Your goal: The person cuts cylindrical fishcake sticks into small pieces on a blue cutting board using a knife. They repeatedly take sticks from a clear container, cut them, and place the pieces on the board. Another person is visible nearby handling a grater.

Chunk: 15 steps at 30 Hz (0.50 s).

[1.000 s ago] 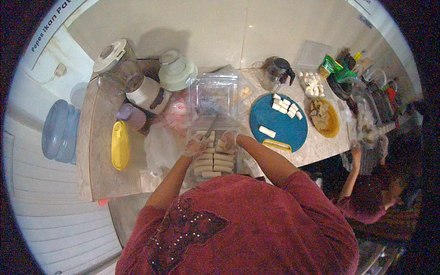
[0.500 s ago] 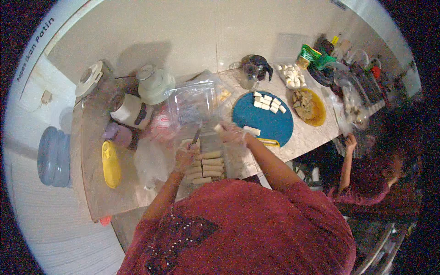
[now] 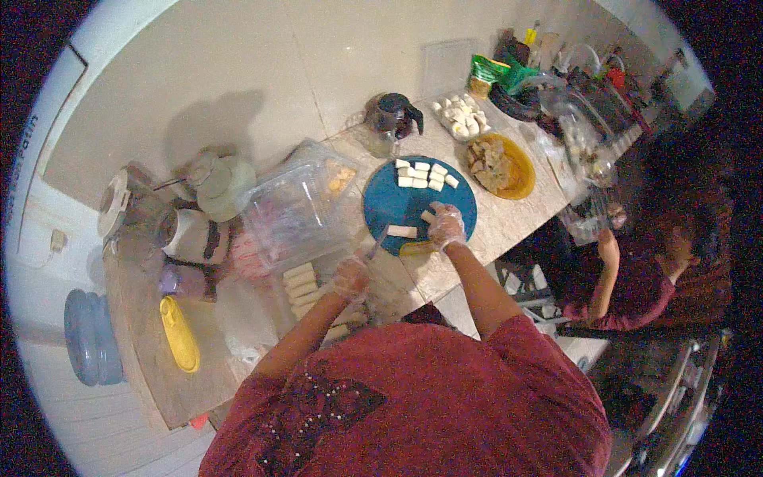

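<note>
My left hand, in a clear plastic glove, is closed around a knife, its blade pointing toward the near left rim of the round blue cutting board. My right hand, gloved the same way, is over the right part of the board and grips a pale roll. Just left of it, a second pale roll lies on the board. Several short white cut pieces sit in rows along the board's far side. Beside my left hand, more whole pale rolls lie lined up in a container.
A clear plastic box stands left of the board. Beyond are a dark-lidded jug, a tray of white pieces and a yellow plate of food. A yellow elongated case lies far left. Another person's hand is at right.
My right hand has carried a pale roll rightward from the container onto the board. My left hand has moved right and nearer with the knife. The whole view has shifted and tilted.
</note>
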{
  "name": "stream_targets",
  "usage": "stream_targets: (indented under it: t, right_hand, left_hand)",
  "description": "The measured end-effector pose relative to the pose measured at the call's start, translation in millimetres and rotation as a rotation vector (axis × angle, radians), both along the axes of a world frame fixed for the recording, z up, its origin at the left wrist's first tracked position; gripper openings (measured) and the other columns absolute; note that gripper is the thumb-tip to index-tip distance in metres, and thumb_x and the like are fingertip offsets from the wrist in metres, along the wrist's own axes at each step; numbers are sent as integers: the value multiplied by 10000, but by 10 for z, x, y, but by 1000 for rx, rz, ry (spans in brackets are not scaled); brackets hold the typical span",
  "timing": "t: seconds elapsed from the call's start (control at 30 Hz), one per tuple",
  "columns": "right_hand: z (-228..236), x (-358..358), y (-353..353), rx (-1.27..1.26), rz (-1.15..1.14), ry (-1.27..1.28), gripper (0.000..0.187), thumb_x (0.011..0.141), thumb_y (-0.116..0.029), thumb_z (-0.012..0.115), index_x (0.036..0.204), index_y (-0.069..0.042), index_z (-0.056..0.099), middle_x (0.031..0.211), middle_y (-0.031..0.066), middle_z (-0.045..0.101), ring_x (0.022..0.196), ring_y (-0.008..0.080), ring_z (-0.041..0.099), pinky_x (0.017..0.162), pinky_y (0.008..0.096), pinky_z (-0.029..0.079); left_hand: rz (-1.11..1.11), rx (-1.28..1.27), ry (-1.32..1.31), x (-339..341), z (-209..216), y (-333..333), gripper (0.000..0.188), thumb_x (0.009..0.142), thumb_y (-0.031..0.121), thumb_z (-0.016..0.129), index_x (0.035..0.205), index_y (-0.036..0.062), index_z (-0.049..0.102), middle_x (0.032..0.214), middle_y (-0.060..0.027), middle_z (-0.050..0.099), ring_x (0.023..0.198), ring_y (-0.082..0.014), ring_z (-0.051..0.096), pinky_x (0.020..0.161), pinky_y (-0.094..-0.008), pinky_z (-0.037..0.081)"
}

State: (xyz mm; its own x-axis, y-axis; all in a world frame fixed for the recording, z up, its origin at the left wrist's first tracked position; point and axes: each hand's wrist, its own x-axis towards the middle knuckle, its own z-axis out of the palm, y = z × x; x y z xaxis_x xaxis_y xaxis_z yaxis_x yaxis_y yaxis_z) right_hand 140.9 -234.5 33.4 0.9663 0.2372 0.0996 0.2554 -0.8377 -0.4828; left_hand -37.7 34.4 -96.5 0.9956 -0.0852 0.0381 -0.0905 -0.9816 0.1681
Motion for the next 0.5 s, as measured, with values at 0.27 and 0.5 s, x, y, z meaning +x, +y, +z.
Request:
stream_targets:
  t: [0.27,0.5]
  right_hand:
    - [276,-352,220,-110,434,101,317,854,-206,703,1159,-121,684,1106,172,682,1049,384,652,921,487,539]
    - [30,-210,334,-102,190,143,236,919,-335,670,1081,-176,731,1019,165,686,955,383,688,786,491,565]
  left_hand:
    - [230,-314,165,360,298,-212,244,974,191,543,1171,87,643,884,-196,715,783,-394,721,690,-528,560]
    - [324,-209,375,621,374,-482,327,1019,194,480,1319,102,573,951,-221,727,871,-417,729,741,-536,573]
